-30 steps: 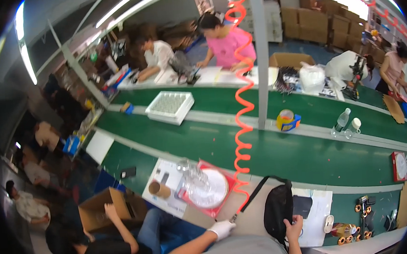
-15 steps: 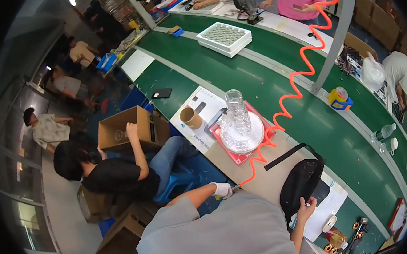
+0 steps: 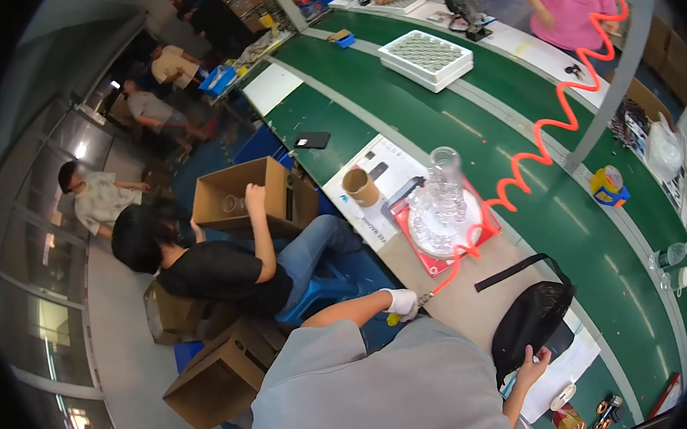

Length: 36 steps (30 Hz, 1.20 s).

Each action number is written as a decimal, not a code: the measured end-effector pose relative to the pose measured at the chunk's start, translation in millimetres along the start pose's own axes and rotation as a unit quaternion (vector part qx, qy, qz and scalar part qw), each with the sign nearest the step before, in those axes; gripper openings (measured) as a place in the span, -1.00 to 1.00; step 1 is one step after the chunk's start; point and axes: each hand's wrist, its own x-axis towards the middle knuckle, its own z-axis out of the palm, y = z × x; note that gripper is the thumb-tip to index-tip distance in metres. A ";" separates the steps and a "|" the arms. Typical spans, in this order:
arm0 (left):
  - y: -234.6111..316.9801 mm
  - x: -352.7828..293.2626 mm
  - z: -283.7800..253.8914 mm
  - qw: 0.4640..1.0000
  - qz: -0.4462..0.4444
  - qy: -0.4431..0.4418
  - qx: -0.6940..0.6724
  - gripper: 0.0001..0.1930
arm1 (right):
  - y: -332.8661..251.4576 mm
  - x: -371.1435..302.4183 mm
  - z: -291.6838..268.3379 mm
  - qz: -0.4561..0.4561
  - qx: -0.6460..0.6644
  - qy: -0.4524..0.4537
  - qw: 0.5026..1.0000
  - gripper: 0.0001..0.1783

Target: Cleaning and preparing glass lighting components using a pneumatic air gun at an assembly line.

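My left hand, in a white glove, is closed round an air blow gun joined to an orange coiled air hose; a bit of yellow shows below the glove. My bare right hand pinches the near edge of a black bag lying at the bench's right side. A black strap runs from its far end. Beyond my left hand, clear plastic cups stand stacked and heaped on a round white plate over a red base.
A brown paper cup and a black phone lie on the left. Across the green belt stands a white tray. A seated co-worker handles a carton. A grey post rises at right.
My view has swung left, so the bench things appear further right. The grip on the blow gun and on the bag stays. At the back, the person in pink has lowered a hand.
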 end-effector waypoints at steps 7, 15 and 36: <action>38.0 -10.0 15.8 0.991 0.033 0.127 0.015 -0.85 | 9.5 3.1 -2.1 0.012 0.013 -0.012 1.000 -0.64; 49.1 -24.9 44.3 0.945 -0.012 0.293 0.147 -0.39 | 21.3 7.9 1.8 -0.011 -0.014 -0.005 1.000 -0.62; 99.0 -43.4 30.5 0.909 -0.089 0.310 0.264 -0.42 | -92.0 -7.7 -74.2 -0.234 -0.251 0.127 0.931 -0.91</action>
